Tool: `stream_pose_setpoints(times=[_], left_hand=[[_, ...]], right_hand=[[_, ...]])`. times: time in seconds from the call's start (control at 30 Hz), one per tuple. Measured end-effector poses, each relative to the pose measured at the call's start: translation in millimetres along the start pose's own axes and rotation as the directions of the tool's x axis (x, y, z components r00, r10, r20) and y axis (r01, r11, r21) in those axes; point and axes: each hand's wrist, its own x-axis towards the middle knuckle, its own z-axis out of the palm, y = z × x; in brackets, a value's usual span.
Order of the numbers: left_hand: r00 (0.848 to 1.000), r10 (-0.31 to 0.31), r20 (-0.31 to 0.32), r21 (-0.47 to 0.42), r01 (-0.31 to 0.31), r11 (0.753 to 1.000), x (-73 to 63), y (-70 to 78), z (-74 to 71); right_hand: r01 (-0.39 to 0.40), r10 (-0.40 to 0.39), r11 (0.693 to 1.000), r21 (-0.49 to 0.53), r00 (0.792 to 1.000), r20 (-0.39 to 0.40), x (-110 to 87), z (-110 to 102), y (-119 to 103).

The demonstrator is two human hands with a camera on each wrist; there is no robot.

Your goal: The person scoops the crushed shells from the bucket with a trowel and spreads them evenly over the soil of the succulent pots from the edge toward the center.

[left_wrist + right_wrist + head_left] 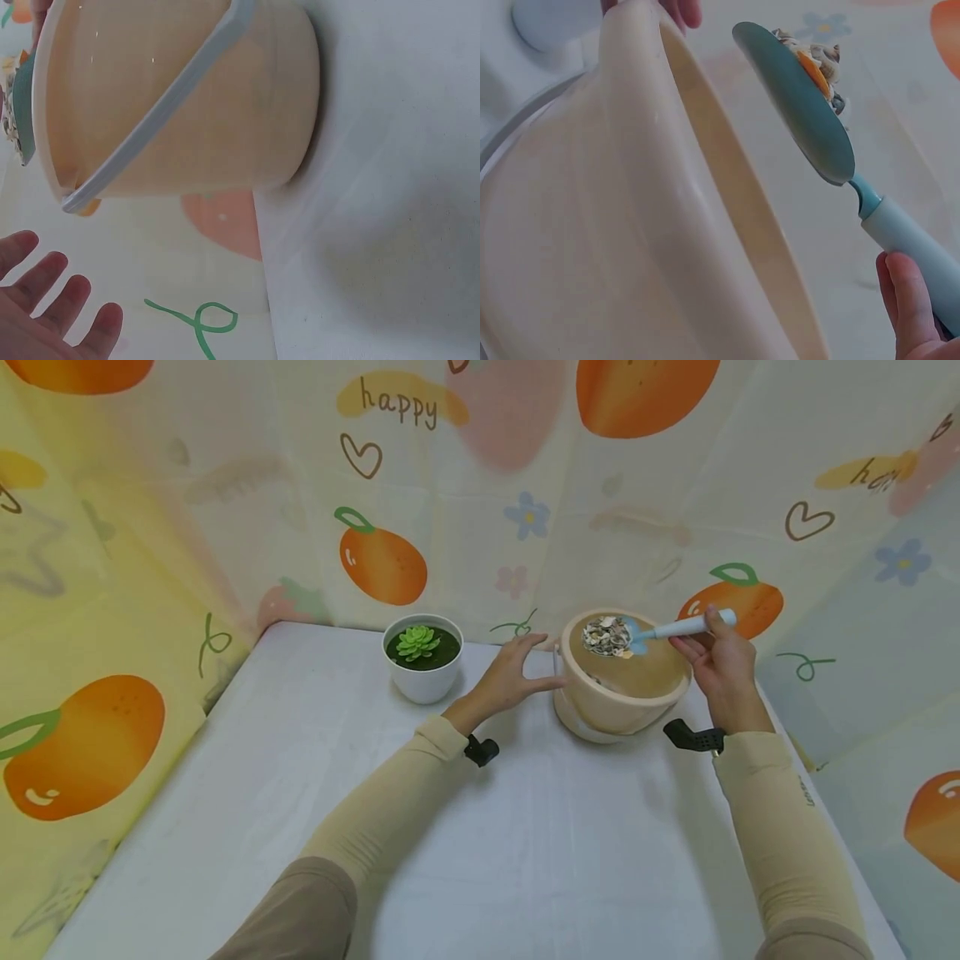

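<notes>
My right hand (pixel 723 664) grips the pale blue handle of a small trowel (pixel 802 105). Its blade is heaped with small shells (pixel 606 636), an orange bit among them. The loaded blade is held over the mouth of a cream-coloured bucket (pixel 611 714), above the rim in the right wrist view. At the bucket's left side, my left hand (pixel 507 672) has its fingers extended and thumb spread, holding nothing. In the left wrist view those fingertips (pixel 75 292) lie close to the end of the bucket's grey carrying handle (pixel 157 112).
A white pot (pixel 423 683) with a green succulent (pixel 417 643) stands left of the bucket. Both sit toward the back edge of a table with a white cloth (pixel 480 860). Behind hangs a curtain (pixel 450 485) printed with oranges and flowers.
</notes>
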Motion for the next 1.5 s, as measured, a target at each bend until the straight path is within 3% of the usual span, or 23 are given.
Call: stream_pose_setpoints(times=[0.4, 0.77, 1.17, 1.5], left_hand=[[0.999, 0.022, -0.045, 0.000, -0.022, 1.000, -7.4, -2.1, -12.0], [0.993, 0.048, -0.104, 0.003, -0.048, 0.999, -16.4, -9.8, -24.0], [0.991, 0.006, -0.135, -0.015, -0.008, 1.000, -25.3, -12.6, -37.0], [0.988, -0.004, -0.154, -0.038, -0.002, 0.999, -25.2, -15.2, -44.4]], right_hand=[[0.011, -0.011, 1.000, 0.011, 1.000, 0.022, -1.6, 10, 7], [-0.037, 0.032, 0.997, 0.072, 0.997, 0.072, -2.2, 23, 17], [-0.056, 0.051, 0.997, 0.062, 0.996, 0.072, -1.5, 37, 33], [-0.053, 0.049, 0.998, 0.045, 0.995, 0.088, 0.3, 47, 52]])
